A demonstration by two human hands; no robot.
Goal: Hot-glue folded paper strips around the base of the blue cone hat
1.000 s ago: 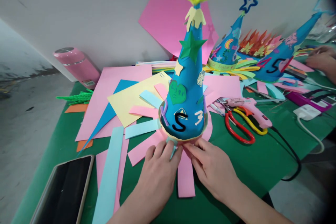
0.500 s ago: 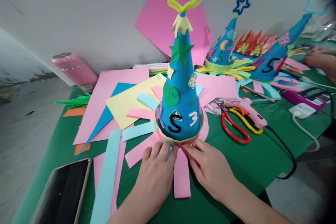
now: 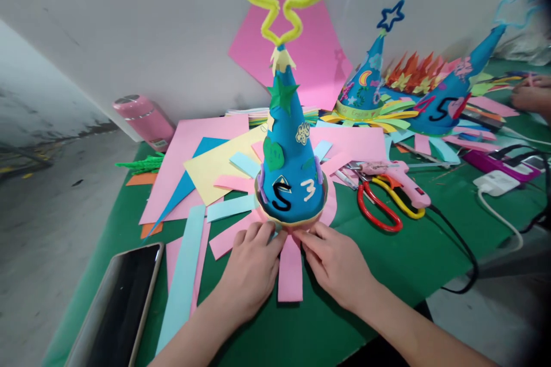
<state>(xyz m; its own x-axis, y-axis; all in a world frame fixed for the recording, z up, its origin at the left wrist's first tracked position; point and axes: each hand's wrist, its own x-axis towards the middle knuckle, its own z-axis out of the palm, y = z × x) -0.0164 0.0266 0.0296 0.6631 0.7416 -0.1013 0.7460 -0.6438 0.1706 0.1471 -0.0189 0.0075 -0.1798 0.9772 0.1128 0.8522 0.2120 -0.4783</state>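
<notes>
A blue paper cone hat stands upright in front of me, topped by a yellow pipe-cleaner star. On its side are a green star, cut-outs and the black and white figures S and 3. Pink and light blue paper strips fan out around its base. My left hand is closed at the front of the base, with a bit of light blue strip at its fingers. My right hand pinches the base rim just to the right. Between them a pink strip points toward me.
Left lie a phone, a light blue strip, coloured sheets and a pink bottle. Right are scissors, a pink glue gun with its cord and a white charger. Two more cone hats stand behind, near another person's hand.
The view has shifted, so most things sit slightly differently in the picture. The hat's tip leans a little further away and more of the yellow star shows. Both hands stay at the base.
</notes>
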